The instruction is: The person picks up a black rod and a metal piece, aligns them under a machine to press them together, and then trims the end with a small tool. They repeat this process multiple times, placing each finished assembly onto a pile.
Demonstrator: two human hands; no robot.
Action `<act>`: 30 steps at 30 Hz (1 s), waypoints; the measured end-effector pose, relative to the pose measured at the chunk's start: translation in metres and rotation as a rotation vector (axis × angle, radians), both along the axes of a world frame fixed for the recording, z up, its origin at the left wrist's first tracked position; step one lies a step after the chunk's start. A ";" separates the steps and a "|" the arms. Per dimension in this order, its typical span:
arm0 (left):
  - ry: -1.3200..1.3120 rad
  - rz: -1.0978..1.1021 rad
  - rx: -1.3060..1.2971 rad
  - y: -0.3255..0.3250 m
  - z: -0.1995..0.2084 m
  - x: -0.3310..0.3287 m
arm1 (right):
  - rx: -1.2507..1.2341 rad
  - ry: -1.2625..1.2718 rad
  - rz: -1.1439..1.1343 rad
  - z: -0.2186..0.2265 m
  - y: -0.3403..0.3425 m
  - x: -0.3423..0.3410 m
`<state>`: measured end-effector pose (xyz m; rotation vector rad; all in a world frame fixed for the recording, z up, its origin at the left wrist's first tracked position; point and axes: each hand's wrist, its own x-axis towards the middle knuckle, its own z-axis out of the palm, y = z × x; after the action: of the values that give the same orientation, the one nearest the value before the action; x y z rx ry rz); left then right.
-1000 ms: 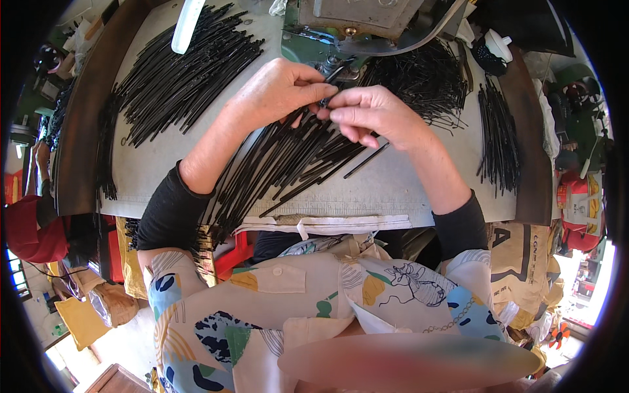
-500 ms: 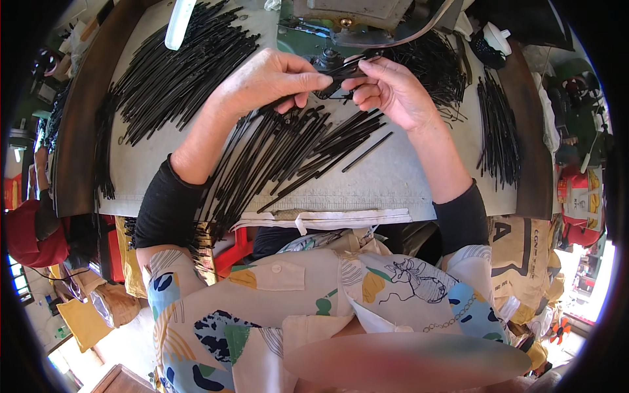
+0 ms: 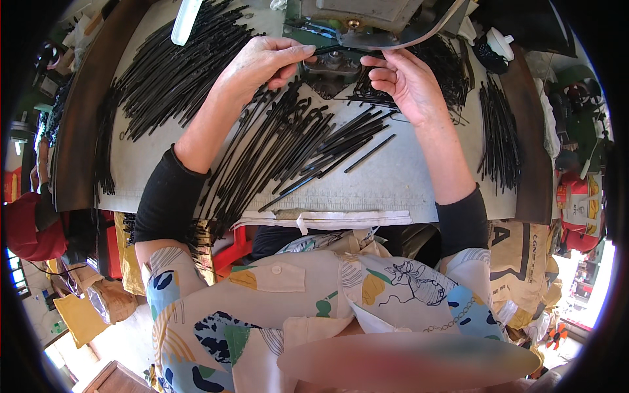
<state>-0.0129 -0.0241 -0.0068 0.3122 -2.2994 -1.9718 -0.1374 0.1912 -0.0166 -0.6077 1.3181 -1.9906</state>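
A thin black strip (image 3: pixel 337 48) stretches between my two hands, just under the head of a machine (image 3: pixel 367 10) with a green bed. My left hand (image 3: pixel 265 62) pinches its left end between thumb and forefinger. At the other end, my right hand (image 3: pixel 407 78) has thumb and forefinger closed on the strip, the remaining fingers curled loosely. Below my hands lies a fan of loose black strips (image 3: pixel 275 144). A larger heap of them (image 3: pixel 177 72) spreads to the left, and a tangled pile (image 3: pixel 442 72) lies behind my right hand.
One more bundle of strips (image 3: pixel 499 137) rests at the table's right side. A white bar (image 3: pixel 186 23) reaches in over the left heap. Raised brown boards (image 3: pixel 85 124) edge the pale table (image 3: pixel 419 187). A dark item with a white lid (image 3: pixel 500 43) stands at the back right.
Both hands have moved farther away and spread a little apart, drawing the black strip out nearly straight under the machine head. The loose strips on the table look unchanged.
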 end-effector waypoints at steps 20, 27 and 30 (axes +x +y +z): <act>0.073 -0.030 -0.174 -0.002 0.011 0.004 | -0.033 -0.081 0.076 -0.008 0.000 -0.008; -0.072 -0.282 0.098 -0.014 0.027 0.010 | 0.305 0.642 -0.223 0.007 -0.002 0.011; -0.044 -0.262 -0.242 0.000 0.013 0.010 | 0.450 0.910 0.026 0.019 -0.011 0.044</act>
<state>-0.0024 -0.0245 0.0063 0.0353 -2.6916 -1.7736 -0.0932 0.1798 0.0023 -1.3646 2.1701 -1.3130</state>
